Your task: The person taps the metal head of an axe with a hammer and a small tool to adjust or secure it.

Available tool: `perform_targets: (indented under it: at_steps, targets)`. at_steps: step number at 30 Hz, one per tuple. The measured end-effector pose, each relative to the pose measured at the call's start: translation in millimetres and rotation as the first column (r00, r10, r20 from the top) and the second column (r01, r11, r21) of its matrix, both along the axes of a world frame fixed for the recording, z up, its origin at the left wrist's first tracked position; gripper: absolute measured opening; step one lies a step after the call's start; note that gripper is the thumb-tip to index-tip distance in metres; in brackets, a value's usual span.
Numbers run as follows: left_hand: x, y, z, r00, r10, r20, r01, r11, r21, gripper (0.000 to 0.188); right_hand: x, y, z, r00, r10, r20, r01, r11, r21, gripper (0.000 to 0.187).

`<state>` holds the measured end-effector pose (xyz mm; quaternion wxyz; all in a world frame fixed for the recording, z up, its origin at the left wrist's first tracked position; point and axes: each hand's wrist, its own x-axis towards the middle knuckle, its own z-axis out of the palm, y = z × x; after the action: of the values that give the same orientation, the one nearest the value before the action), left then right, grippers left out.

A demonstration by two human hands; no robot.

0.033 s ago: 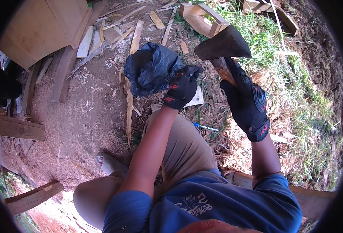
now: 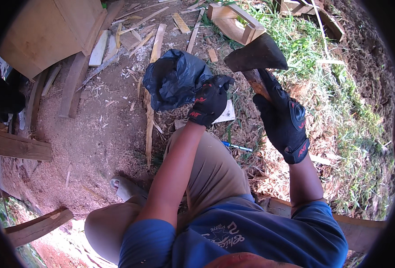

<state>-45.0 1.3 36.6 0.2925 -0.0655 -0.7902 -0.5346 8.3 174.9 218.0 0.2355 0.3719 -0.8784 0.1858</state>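
A person in a blue shirt and tan shorts sits looking down over their own bent knee at sawdust-strewn ground. The left hand [image 2: 210, 102], in a black glove with red marks, rests at 12 o'clock from the knee, its grip pinching the edge of a crumpled dark blue plastic bag [image 2: 175, 79] that lies on the dirt. The right hand [image 2: 283, 117], gloved the same way, sits at 2 o'clock with its grip pressed tight around the wooden handle of a rusty dark steel hatchet [image 2: 255, 56], head raised just above and to the right of the bag.

The blade hangs near the left fingers; a slip or a careless swing could likely strike that hand or the knee.

Farther off, at 11 o'clock, pale wood offcuts [image 2: 157, 42] litter the ground.

The other frame was taken at the same instant, and nothing differs from it.
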Motion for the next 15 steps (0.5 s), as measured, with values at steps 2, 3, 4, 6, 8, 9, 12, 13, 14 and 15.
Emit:
perform_targets:
  at_steps: [2, 3, 4, 6, 8, 9, 12, 13, 14, 15]
  targets:
    - [0.1, -2.8, -13.4, 0.993, 0.115, 0.026, -0.108, 0.973, -0.203, 0.023, -0.4, 4.2, -16.3, 0.987, -0.105, 0.124, 0.07, 0.964, 0.256, 0.06]
    - [-1.7, -3.8, -18.5, 0.99, 0.139, 0.02, -0.126, 0.946, -0.299, 0.024, -3.6, -0.1, -19.1, 0.986, -0.086, 0.141, 0.038, 0.949, 0.311, 0.059]
    - [-4.2, -4.8, -23.2, 0.987, 0.162, 0.013, -0.144, 0.909, -0.392, 0.024, -1.6, -1.0, -15.1, 0.983, -0.115, 0.145, 0.065, 0.949, 0.307, 0.059]
    - [-8.4, -4.6, -21.6, 0.993, 0.115, -0.013, -0.113, 0.942, -0.315, 0.022, 2.5, -3.2, -0.1, 0.972, -0.172, 0.159, 0.119, 0.946, 0.3, 0.06]
    - [-1.9, 0.0, -2.6, 0.997, -0.021, -0.072, 0.023, 0.999, 0.036, 0.018, 3.9, -3.3, 4.4, 0.99, -0.103, 0.099, 0.091, 0.988, 0.122, 0.062]
    - [-3.3, -0.7, -3.5, 0.998, -0.031, -0.061, 0.033, 0.999, 0.031, 0.018, 3.7, -2.2, 2.1, 0.993, -0.083, 0.086, 0.078, 0.995, 0.07, 0.062]
    - [-1.1, -5.4, -11.0, 0.994, 0.064, 0.086, -0.048, 0.984, -0.171, 0.023, -2.4, 0.5, -18.4, 0.988, -0.092, 0.122, 0.071, 0.983, 0.169, 0.059]
    - [-3.5, -6.1, -13.2, 0.992, 0.096, 0.086, -0.072, 0.967, -0.243, 0.024, -6.7, 1.8, -23.4, 0.978, -0.106, 0.18, 0.053, 0.96, 0.277, 0.056]
    - [-6.9, -7.6, -15.1, 0.988, 0.128, 0.083, -0.096, 0.945, -0.314, 0.024, -7.2, 6.9, -20.3, 0.979, -0.122, 0.165, 0.071, 0.955, 0.287, 0.055]
    - [-8.3, -13.1, -16.9, 0.982, 0.171, 0.08, -0.127, 0.912, -0.391, 0.025, -6.2, 3.8, -13.3, 0.98, -0.128, 0.154, 0.079, 0.954, 0.29, 0.055]
